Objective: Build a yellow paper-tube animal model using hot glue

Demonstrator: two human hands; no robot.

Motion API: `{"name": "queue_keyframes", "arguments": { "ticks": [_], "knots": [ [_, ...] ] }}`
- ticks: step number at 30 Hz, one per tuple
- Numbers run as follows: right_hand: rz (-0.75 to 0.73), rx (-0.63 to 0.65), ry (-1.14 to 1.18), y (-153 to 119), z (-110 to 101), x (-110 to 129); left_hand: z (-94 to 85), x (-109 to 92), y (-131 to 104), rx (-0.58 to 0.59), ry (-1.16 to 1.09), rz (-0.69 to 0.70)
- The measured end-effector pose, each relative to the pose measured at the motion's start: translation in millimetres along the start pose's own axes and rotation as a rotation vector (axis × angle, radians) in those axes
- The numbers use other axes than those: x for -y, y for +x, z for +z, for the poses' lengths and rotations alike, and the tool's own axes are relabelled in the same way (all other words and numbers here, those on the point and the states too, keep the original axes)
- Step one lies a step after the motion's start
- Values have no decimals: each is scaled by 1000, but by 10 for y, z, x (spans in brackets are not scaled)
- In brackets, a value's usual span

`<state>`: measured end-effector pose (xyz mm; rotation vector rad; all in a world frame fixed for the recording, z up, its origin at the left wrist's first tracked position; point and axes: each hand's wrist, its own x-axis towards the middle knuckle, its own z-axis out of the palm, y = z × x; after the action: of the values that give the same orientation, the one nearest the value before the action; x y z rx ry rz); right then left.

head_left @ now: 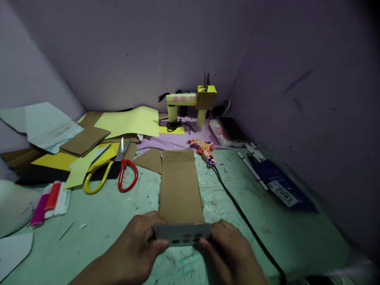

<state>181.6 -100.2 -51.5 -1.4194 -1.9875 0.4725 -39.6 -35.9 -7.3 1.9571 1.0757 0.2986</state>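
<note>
A long brown cardboard strip [181, 186] lies on the table, its near end bent up into a grey flap [184, 228] with green and reddish-brown dots. My left hand [141, 245] grips the left end of this flap, its thumb on the near face. At the right end my right hand [231, 251] pinches the flap the same way. Beyond the strip's far right corner rests a patterned hot glue gun [204, 149] with a black cord. Scissors [121, 152] with one yellow and one red handle lie open to the left of the strip.
Paper and cardboard sheets [127, 122] pile up at the back left. Coloured tubes [52, 200] lie near the left edge. A paper-tube animal figure [181, 99] stands at the back wall. Along the right lie a phone [233, 128], white sticks [252, 171] and a dark blue packet [273, 178].
</note>
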Motion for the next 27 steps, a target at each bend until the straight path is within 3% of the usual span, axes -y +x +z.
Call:
{"name": "queue_keyframes", "arguments": {
  "ticks": [3, 7, 9, 12, 17, 19, 23, 27],
  "knots": [
    [46, 43, 66, 21, -57, 11, -10, -21, 23, 32, -14, -37],
    [229, 279, 468, 128, -302, -76, -22, -44, 33, 35, -32, -50],
    [357, 246, 620, 280, -404, -165, -17, -39, 30, 40, -53, -12],
    [510, 35, 559, 623, -410, -281, -13, -23, 24, 27, -66, 68],
    [628, 49, 399, 1094, -182, -290, -39, -21, 10, -1, -52, 175],
    [642, 67, 441, 1153, -129, -260, -35, 2, 12, 35, -51, 176],
    [631, 130, 811, 1124, -128, -231, -27, 101, 11, 105, -22, 240],
    [591, 158, 988, 1069, -144, -252, -243, 88, -33, 219, -11, 365]
  ]
}}
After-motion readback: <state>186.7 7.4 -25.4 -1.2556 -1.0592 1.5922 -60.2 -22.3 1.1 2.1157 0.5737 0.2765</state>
